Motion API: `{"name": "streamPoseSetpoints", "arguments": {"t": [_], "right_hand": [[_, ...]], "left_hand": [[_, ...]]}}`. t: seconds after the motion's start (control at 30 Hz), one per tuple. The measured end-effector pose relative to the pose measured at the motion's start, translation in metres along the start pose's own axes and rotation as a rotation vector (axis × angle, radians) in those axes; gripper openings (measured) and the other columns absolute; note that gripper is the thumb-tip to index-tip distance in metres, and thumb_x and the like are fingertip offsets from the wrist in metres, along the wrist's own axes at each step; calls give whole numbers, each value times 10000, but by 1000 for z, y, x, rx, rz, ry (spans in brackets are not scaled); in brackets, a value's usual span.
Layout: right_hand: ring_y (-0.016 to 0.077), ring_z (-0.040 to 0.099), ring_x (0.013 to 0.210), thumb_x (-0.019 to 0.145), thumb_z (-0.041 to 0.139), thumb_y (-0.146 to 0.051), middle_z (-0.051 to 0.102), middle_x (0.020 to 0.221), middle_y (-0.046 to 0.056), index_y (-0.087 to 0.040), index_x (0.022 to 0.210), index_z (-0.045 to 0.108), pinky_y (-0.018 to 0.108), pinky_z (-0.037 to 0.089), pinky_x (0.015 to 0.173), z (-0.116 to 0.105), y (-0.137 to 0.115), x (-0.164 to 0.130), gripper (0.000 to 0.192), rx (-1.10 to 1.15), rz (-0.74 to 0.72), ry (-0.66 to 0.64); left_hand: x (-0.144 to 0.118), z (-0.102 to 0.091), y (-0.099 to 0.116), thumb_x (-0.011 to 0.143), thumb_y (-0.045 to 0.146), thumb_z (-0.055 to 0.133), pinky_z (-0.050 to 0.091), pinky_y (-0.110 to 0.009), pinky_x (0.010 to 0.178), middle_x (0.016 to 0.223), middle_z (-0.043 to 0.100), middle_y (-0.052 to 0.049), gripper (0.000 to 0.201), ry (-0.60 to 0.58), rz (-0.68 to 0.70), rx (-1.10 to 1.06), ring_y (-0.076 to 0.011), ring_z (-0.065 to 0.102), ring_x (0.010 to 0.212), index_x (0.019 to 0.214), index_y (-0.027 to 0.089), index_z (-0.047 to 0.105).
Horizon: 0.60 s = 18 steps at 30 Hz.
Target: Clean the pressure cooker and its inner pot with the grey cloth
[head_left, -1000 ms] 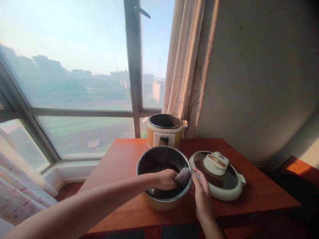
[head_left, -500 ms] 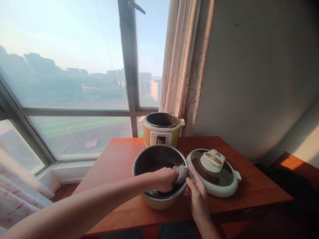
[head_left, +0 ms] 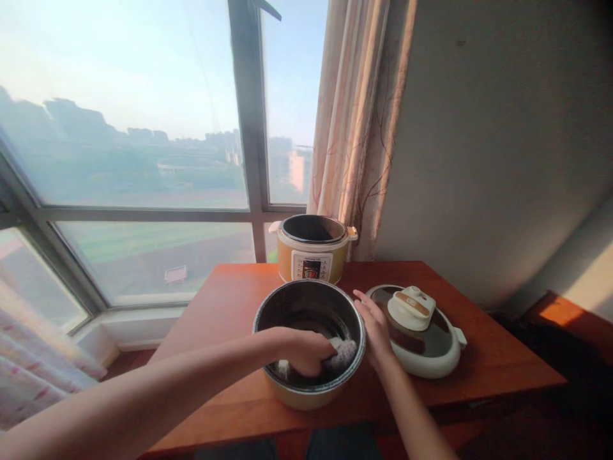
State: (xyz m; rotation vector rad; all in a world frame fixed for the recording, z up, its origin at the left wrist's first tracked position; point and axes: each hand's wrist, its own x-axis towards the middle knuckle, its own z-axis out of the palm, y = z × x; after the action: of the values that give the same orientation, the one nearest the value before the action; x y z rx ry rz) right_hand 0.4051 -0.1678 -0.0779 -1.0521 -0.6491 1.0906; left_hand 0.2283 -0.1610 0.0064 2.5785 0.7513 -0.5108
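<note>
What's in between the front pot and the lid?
In the head view, the right hand is between the front pot and the lid, beside the pot's rim.

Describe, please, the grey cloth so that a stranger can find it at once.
On the reddish-brown table by the window, the dark-lined pot stands in front of the cooker. Inside the pot, the left hand holds the cloth. It is fuzzy and grey, unlike the smooth pot, cooker and lid.

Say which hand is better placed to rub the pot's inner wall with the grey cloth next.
Left, I'd judge: the left hand is inside the pot holding the grey cloth, while the right hand is outside, at its right side.
</note>
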Motion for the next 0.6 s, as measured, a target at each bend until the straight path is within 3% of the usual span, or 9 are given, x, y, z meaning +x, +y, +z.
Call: {"name": "streamPoseSetpoints", "arguments": {"t": [0.1,0.23,0.37,0.5,0.6], "right_hand": [[246,702,800,665,804,-538,764,908,68,-166,1231,658,330,527,707,-3,0,2,693,-41,3,-6],[285,687,1011,680,777,-539,750,1099,89,-178,1095,714,344,535,820,-14,10,-6,554,-40,-38,113],[291,656,1098,741,718,-551,732,1168,83,-202,1108,710,337,528,846,-19,22,-33,507,-45,-99,165],[269,672,953,784,658,-621,729,1150,76,-233,1236,661,301,507,669,-19,24,-68,596,-112,-91,148],[200,599,672,767,673,-651,729,881,48,-219,1340,590,276,429,537,-17,21,-88,722,-147,-55,135]], "left_hand": [[2,1,11,764,135,523,545,-382,689,1000,759,-228,408,-37,-6,65,-348,730,891,1112,82,729],[5,6,11,784,171,541,550,-370,744,1006,766,-166,365,104,-54,-22,-332,731,933,1104,161,717],[17,6,6,793,197,564,537,-333,814,1051,763,-110,331,242,-75,-225,-285,719,970,1096,187,699],[32,-3,-4,834,218,560,531,-325,839,1076,753,-99,322,363,-175,-364,-277,698,1002,1115,138,697],[41,-10,-13,915,248,533,539,-330,827,1071,748,-97,308,406,-192,-389,-287,680,1007,1135,103,694]]}}
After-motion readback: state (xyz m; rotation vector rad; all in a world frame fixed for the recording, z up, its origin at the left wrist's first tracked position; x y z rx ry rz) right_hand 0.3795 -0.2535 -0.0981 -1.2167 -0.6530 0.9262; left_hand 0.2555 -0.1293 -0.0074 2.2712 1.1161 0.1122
